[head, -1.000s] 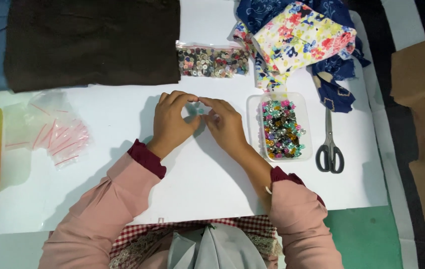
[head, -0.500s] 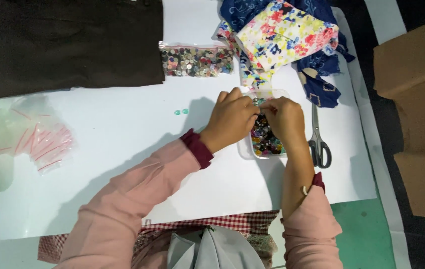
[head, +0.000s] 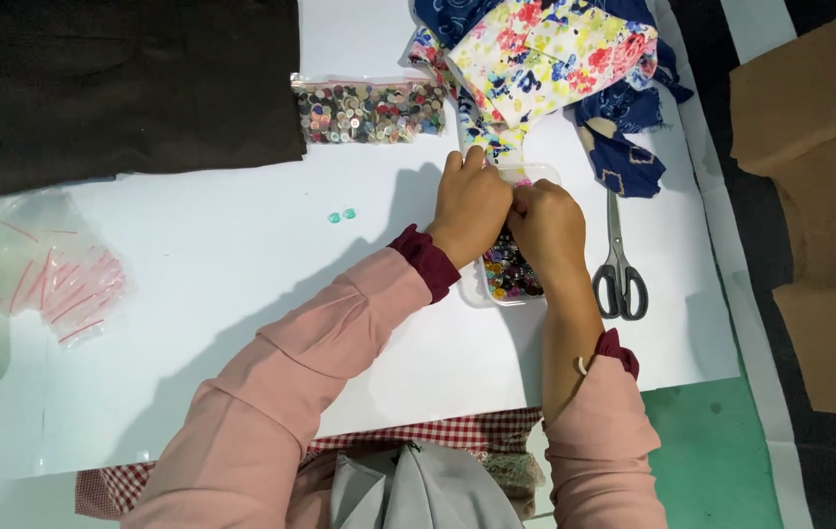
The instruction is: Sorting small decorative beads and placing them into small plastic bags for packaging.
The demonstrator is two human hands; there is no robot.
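Both of my hands are positioned over the clear plastic tray (head: 508,279) of mixed coloured buttons, which sits on the white surface (head: 242,294) right of centre. My left hand (head: 470,204) covers the tray's upper left part, fingers curled downward and held together. My right hand (head: 547,227) lies just beside it, touching it at the fingertips, fingers bent inward. I cannot tell whether either hand pinches a button, since the fingertips are hidden.

Surrounding items:
- Scissors (head: 618,269) with dark handles lie just right of the tray, blades pointing away from me.
- Floral fabric (head: 545,54) and blue patterned fabric (head: 624,122) are piled beyond the tray.
- A clear bag of buttons (head: 369,110) lies left of the fabric pile.
- Two small teal buttons (head: 341,215) rest on the surface left of my left hand, apart from it.
- Dark brown cloth (head: 124,83) covers the far left corner.
- Small clear bags with red strips (head: 46,269) lie at the left edge.
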